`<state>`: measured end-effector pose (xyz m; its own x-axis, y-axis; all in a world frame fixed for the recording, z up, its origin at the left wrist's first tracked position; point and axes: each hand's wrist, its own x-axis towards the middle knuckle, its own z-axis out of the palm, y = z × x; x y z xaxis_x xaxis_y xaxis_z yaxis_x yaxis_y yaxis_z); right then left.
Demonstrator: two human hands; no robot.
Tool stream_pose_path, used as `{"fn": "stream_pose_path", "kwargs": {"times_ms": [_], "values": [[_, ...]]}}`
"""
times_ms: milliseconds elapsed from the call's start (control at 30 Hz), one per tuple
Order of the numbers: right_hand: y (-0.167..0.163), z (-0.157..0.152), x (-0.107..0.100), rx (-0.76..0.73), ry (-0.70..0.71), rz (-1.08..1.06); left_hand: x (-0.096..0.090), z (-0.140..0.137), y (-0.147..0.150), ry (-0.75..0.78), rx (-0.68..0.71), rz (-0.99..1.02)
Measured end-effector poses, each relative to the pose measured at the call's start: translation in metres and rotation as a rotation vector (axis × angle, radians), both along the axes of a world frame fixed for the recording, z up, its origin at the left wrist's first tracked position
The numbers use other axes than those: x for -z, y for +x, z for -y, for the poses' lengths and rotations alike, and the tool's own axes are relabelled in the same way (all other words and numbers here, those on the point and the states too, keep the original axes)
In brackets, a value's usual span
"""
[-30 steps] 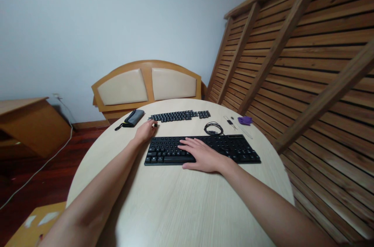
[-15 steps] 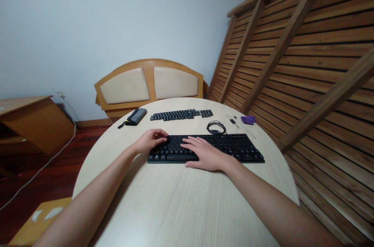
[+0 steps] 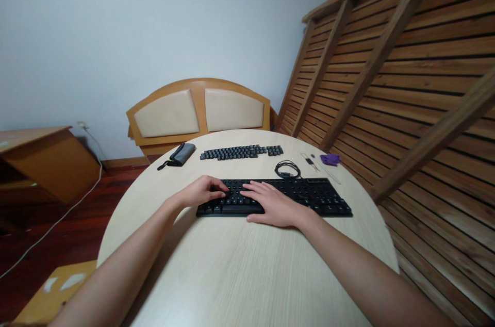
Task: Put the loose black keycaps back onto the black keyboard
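A black keyboard (image 3: 324, 203) lies across the middle of the round table, its lower row of keys facing me. My left hand (image 3: 200, 191) is over its left part, thumb and fingertips bent together down at the keys. Whatever sits between those fingertips is too small to make out. Resting on the middle of the keyboard, my right hand (image 3: 273, 204) has its fingers stretched out and spread, the thumb by the front edge. Behind the keyboard, loose black keycaps (image 3: 235, 152) are laid out in rows. The keyboard's coiled cable (image 3: 287, 168) lies just behind it.
A grey and black pouch (image 3: 182, 154) lies at the table's back left. A purple cloth (image 3: 330, 159) and small thin tools (image 3: 310, 162) are at the right. Wooden slats (image 3: 433, 84) lean along the right side; a padded headboard (image 3: 201, 110) stands behind the table (image 3: 247, 270).
My left hand has shifted slightly right over the keyboard, its thumb now closer to the index fingertip. The right hand stays spread in place. The whole view has moved a little.
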<state>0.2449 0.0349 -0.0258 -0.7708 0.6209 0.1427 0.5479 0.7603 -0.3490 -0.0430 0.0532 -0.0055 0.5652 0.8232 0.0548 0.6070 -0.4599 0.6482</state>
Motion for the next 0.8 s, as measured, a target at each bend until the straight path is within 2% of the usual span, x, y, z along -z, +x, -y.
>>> {"fn": "stream_pose_path", "kwargs": {"times_ms": [467,633,800], "values": [[0.0000,-0.0002,0.0002,0.006,0.018,0.033,-0.0035,0.0031,0.0037,0.142,0.043,-0.126],[-0.0002,-0.0001,0.0009,0.004,0.013,0.022,-0.0054,0.0042,0.0054,0.243,0.118,-0.192],[-0.0007,0.0009,-0.0003,0.002,0.021,0.021,-0.0078,0.0055,0.0069,0.282,0.165,-0.215]]}}
